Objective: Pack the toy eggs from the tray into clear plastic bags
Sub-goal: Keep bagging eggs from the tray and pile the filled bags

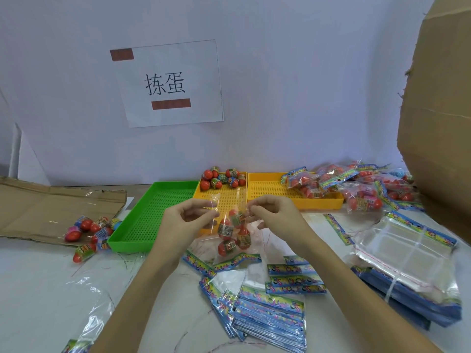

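Between my hands hangs a clear plastic bag (229, 200) with several red toy eggs (225, 229) inside it, its printed header pointing down. My left hand (186, 217) pinches the bag's open top edge on the left. My right hand (275, 215) pinches the same edge on the right. Behind the bag lies a yellow tray (224, 197) with several loose red eggs (221, 178) bunched at its far end.
A green tray (153, 215) lies left of the yellow one; a second yellow tray (270, 192) to the right holds filled bags (362, 189). Loose eggs (89, 230) sit on flat cardboard at left. Stacks of unfilled bags (270, 314) cover the near table; a large carton (438, 123) stands right.
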`<state>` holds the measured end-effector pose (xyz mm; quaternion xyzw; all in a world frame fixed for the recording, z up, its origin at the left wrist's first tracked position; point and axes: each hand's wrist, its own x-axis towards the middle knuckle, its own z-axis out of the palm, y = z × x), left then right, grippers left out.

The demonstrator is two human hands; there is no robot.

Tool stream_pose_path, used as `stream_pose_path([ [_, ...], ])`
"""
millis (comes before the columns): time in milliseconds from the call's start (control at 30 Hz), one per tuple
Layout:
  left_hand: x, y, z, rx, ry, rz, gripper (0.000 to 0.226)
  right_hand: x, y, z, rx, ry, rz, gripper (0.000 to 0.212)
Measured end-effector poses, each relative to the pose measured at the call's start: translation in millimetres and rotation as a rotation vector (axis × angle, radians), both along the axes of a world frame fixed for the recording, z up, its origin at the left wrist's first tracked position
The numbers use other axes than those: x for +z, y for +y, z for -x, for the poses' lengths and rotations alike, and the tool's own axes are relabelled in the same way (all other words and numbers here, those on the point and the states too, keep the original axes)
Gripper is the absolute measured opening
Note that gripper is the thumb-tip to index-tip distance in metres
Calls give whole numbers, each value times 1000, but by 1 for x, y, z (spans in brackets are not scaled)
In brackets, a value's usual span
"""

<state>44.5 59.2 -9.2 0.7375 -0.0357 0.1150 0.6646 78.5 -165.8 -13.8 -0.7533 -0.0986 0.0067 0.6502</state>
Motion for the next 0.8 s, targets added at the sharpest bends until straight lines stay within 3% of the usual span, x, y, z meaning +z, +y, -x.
stream_pose_path([
  [100, -1, 0, 0, -22, -6, -12, 17, 0, 2, 3, 72, -27, 58, 20],
  [300, 0, 1, 0, -58, -16, -36, 16, -4, 1, 3, 36, -52, 23, 5],
  [500, 0, 7, -3, -72, 25, 80, 21, 2, -8, 2, 55, -68, -37, 6],
  [633, -1, 8, -3, -101, 53, 149, 39, 4, -9, 2, 81, -44, -25, 12],
  [800, -2, 11, -6, -98, 70, 148, 33, 3, -7, 2, 80, -25, -25, 13],
])
